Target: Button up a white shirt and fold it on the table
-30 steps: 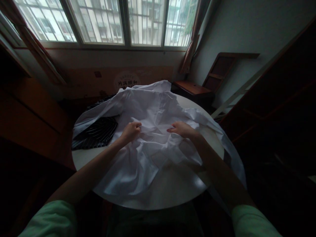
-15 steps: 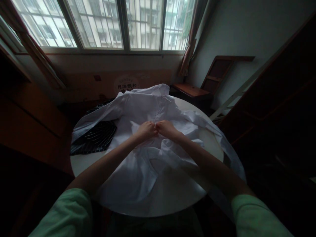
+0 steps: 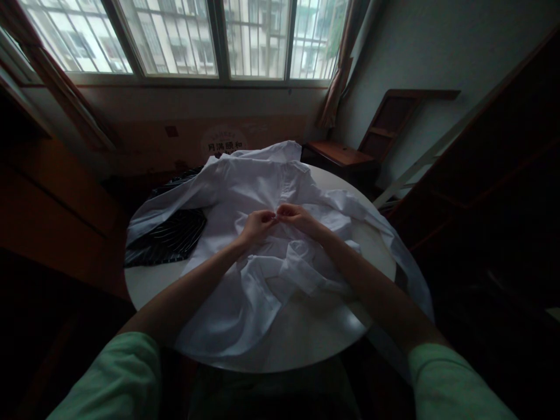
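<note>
White cloth: from the head view I see a white shirt (image 3: pixel 262 233) spread crumpled over a round white table (image 3: pixel 315 332), one sleeve hanging off the right edge.
Left hand: my left hand (image 3: pixel 258 223) is closed to a pinch on the shirt's front, at its middle.
Right hand: my right hand (image 3: pixel 295 214) is pinched on the same fabric; its fingertips meet those of the left hand.
Beside the shirt: a dark striped garment (image 3: pixel 168 236) lies on the table's left part, partly under a shirt sleeve.
Containers: I can make out no container on the table.
Surroundings: a barred window (image 3: pixel 196 38) is beyond the table, and a small wooden table (image 3: pixel 339 156) stands to the right, behind it.
</note>
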`<move>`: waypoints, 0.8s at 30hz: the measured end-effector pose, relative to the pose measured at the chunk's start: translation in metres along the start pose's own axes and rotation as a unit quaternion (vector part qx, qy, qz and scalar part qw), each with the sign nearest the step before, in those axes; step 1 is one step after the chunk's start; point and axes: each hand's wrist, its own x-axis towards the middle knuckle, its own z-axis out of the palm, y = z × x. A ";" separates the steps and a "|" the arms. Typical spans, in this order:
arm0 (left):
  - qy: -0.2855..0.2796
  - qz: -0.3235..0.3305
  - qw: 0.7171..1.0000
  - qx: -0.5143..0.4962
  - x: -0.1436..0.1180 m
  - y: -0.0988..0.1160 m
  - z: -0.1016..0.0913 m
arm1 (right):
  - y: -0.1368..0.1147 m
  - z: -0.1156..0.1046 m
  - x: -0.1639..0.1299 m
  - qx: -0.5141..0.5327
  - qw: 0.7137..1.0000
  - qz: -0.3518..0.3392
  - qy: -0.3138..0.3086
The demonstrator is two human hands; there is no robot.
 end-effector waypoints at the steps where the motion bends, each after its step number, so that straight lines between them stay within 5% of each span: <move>1: -0.010 0.003 1.000 -0.029 0.000 -0.002 0.000 | -0.002 0.001 0.000 0.001 1.000 -0.004 0.002; 10: -0.038 -0.054 0.952 -0.299 -0.007 0.009 0.005 | -0.015 0.004 -0.003 0.084 0.994 -0.042 0.059; 24: 0.026 -0.007 0.979 -0.202 -0.009 0.002 0.015 | -0.007 0.011 0.000 0.104 0.991 -0.011 0.085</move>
